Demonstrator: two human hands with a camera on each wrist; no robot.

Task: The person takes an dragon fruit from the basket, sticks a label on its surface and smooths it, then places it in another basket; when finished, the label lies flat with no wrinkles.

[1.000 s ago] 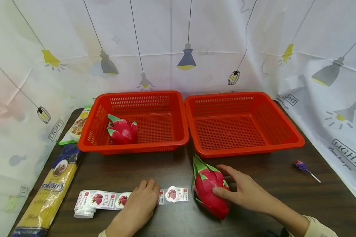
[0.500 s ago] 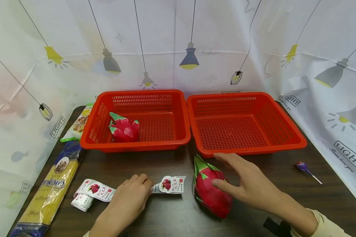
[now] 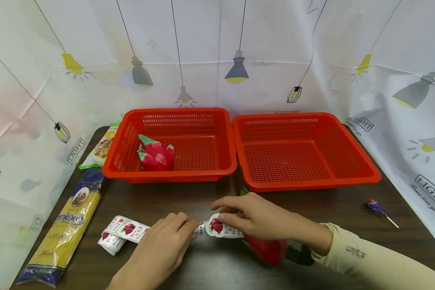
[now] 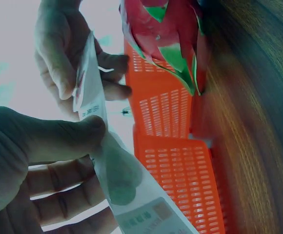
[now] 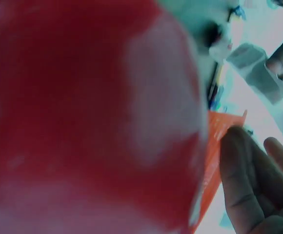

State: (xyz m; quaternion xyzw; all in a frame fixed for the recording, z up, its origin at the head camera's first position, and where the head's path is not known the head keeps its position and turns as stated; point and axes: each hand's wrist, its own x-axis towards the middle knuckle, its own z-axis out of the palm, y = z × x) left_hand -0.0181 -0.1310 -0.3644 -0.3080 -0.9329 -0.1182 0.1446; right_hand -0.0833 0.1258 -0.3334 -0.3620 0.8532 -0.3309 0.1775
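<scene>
The left hand [image 3: 163,241], its forearm cut off at the lower edge, pinches the label strip [image 3: 128,228] between thumb and fingers, hiding its middle. The strip's long axis runs sideways over the table [image 3: 203,266], free end pointing right. The right hand's [image 3: 251,213] thumb and fingers stand parted about that end; whether they grip it cannot be told. Beneath, the half-hidden dragon fruit [image 3: 268,249] aims its leafy tip toward the right basket [image 3: 286,161].
</scene>
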